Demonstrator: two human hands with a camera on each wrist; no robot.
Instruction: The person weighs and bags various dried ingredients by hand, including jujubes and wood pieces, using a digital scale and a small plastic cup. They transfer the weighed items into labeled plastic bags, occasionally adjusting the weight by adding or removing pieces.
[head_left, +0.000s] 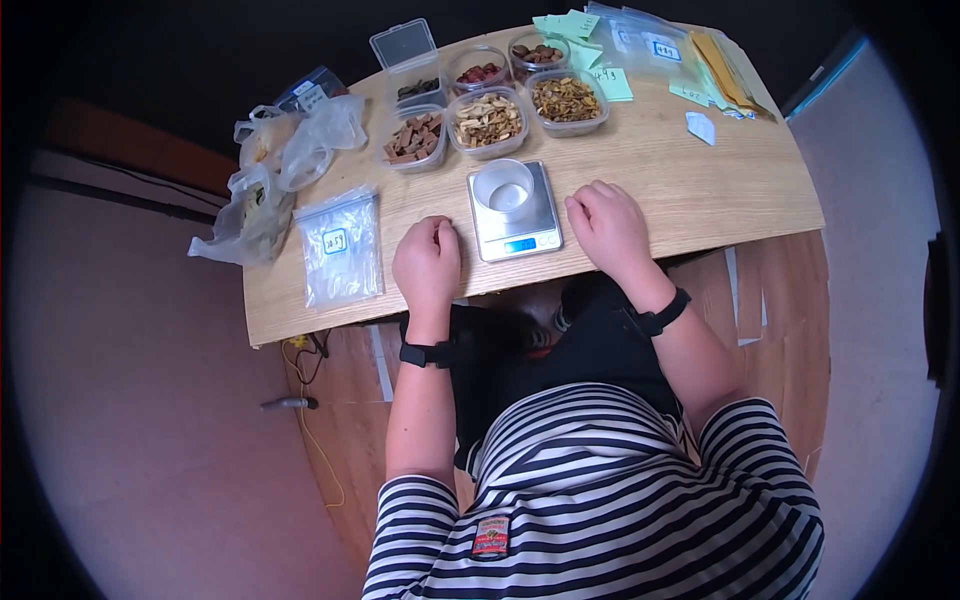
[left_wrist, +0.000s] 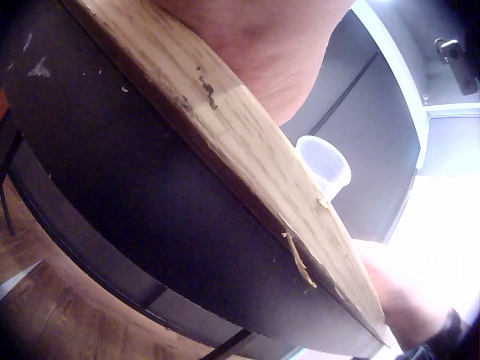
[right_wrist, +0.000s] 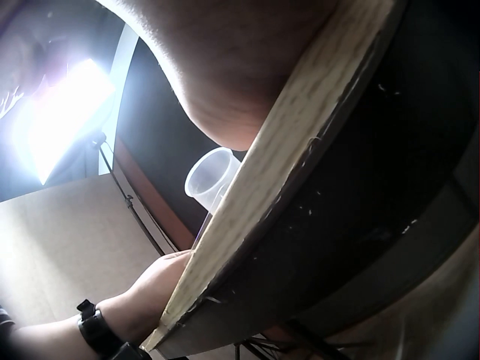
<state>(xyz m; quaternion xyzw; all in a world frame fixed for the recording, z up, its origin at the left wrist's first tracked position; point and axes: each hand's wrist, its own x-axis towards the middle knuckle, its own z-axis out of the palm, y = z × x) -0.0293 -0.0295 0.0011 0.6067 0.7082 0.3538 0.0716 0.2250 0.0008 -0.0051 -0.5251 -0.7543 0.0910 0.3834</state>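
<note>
My left hand (head_left: 427, 262) rests on the table to the left of a small digital scale (head_left: 517, 238), its fingers loosely curled and holding nothing. To the scale's right lies my right hand (head_left: 610, 228), also loosely curled and idle. A clear plastic cup (head_left: 504, 190) stands on the scale's metal plate, and the blue display is lit. Behind the scale are clear tubs: reddish-brown chunks (head_left: 415, 138), pale dried slices (head_left: 487, 122) and yellow-brown dried pieces (head_left: 565, 102). Both wrist views mostly show the table edge, with the cup (left_wrist: 324, 161) beyond.
Left of my left hand lies a labelled zip bag (head_left: 340, 248), with crumpled plastic bags (head_left: 262, 205) behind it. More tubs, one holding red dried fruit (head_left: 478, 75), stand at the back. Green notes (head_left: 612, 85), zip bags and brown envelopes (head_left: 722, 72) lie back right.
</note>
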